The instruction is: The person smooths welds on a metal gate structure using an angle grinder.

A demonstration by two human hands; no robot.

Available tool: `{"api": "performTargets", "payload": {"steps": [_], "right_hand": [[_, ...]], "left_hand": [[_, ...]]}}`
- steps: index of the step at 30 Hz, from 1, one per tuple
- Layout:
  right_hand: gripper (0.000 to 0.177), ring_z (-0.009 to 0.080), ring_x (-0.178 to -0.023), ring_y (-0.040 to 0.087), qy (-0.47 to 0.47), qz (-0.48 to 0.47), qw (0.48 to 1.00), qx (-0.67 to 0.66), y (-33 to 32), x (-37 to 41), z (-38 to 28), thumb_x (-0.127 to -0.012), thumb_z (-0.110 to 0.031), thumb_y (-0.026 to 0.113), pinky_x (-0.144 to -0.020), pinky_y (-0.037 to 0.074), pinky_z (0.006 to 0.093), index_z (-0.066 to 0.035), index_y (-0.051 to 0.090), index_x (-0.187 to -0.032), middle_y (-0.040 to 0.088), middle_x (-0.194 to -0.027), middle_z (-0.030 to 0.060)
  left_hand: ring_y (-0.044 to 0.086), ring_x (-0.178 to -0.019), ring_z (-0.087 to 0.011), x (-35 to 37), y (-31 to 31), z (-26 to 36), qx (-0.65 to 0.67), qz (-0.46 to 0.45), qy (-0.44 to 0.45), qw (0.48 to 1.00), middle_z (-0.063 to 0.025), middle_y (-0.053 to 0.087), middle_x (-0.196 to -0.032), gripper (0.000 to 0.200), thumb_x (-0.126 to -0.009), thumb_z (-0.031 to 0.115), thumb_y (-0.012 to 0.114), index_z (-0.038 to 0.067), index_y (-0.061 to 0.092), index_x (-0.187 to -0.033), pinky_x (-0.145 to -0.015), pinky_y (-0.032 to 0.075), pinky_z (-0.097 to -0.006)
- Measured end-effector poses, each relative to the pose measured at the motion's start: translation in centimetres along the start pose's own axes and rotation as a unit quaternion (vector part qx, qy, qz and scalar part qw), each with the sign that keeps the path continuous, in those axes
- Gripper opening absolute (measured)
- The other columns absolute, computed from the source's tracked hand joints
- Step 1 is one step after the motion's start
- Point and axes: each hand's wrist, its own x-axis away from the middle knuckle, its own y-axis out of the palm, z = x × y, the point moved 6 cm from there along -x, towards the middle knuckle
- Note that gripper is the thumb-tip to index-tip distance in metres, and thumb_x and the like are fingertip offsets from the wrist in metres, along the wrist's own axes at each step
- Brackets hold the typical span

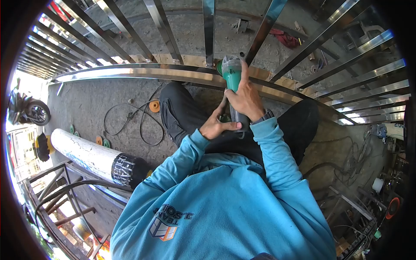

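An angle grinder (233, 79) with a green body and a dark rear handle is held upright in the view, its head at the metal railing's bottom rail (173, 70). My right hand (246, 99) wraps the green body, one finger stretched along it towards the head. Lower down, my left hand (213, 125) grips the dark rear handle, its thumb lying across it. A green disc (219, 67) shows at the left side of the grinder's head, close over the rail. Shiny upright bars (209, 32) rise from the rail beyond the grinder.
A white gas cylinder (86, 151) lies on the floor to the left. Near it are a looped cable (106, 121), an orange disc (154, 106) and several smaller discs. A motorcycle (32, 110) stands far left. More cables (351, 162) and metal frames crowd the right side.
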Motion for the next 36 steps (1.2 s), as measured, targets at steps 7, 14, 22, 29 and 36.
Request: {"api": "performTargets", "payload": {"steps": [7, 14, 22, 29, 36], "right_hand": [[0.099, 0.0563, -0.099, 0.064, 0.026, -0.023, 0.999, -0.007, 0.3, -0.6, -0.7, -0.082, -0.025, 0.064, -0.09, 0.051, 0.0558, -0.016, 0.004, -0.16, 0.061, -0.118, 0.0393], [0.098, 0.0554, -0.104, 0.063, -0.051, -0.017, 0.998, -0.022, -2.2, 3.2, 0.5, -0.08, -0.023, 0.066, -0.093, 0.051, 0.0525, -0.015, 0.01, -0.161, 0.06, -0.125, 0.0363], [0.094, 0.0577, -0.094, 0.063, -0.043, -0.041, 0.998, -0.035, -3.9, 7.2, 1.1, -0.083, -0.023, 0.065, -0.083, 0.052, 0.0569, -0.015, 0.014, -0.161, 0.064, -0.104, 0.0409], [0.095, 0.0576, -0.094, 0.063, -0.064, 0.0, 0.997, -0.035, -2.0, 3.3, 0.4, -0.084, -0.026, 0.064, -0.085, 0.053, 0.0581, -0.017, 0.009, -0.161, 0.064, -0.105, 0.0405], [0.098, 0.0578, -0.093, 0.064, -0.006, 0.015, 0.998, -0.059, 0.0, 0.9, -1.8, -0.082, -0.029, 0.064, -0.082, 0.054, 0.0574, -0.009, 0.007, -0.16, 0.062, -0.103, 0.0437]], "left_hand": [[0.038, -0.143, -0.0293, -0.5, -1.7, 0.2, -0.034, -0.015, -0.003, 0.999, -0.0247, 0.034, -0.156, 0.124, -0.073, 0.028, 0.091, -0.006, 0.008, -0.159, -0.117, 0.031, -0.0368], [0.033, -0.145, -0.0335, 1.7, 4.1, 0.1, 0.046, -0.043, 0.012, 0.998, -0.0278, 0.032, -0.155, 0.136, -0.075, 0.024, 0.091, -0.005, -0.013, -0.156, -0.121, 0.026, -0.0403], [0.035, -0.144, -0.0314, 4.0, 7.3, -2.0, 0.019, -0.063, 0.061, 0.996, -0.0255, 0.028, -0.158, 0.132, -0.078, 0.028, 0.088, -0.003, -0.012, -0.158, -0.119, 0.027, -0.0395], [0.021, -0.151, -0.0375, 1.6, 3.3, 0.8, 0.001, -0.037, 0.062, 0.997, -0.0312, 0.017, -0.161, 0.141, -0.068, 0.041, 0.093, -0.01, -0.005, -0.156, -0.124, 0.019, -0.0421], [0.045, -0.136, -0.0232, 0.9, -2.7, 2.1, 0.025, -0.036, 0.021, 0.999, -0.0166, 0.046, -0.148, 0.122, -0.066, 0.022, 0.09, -0.006, 0.016, -0.159, -0.116, 0.03, -0.0326]]}}
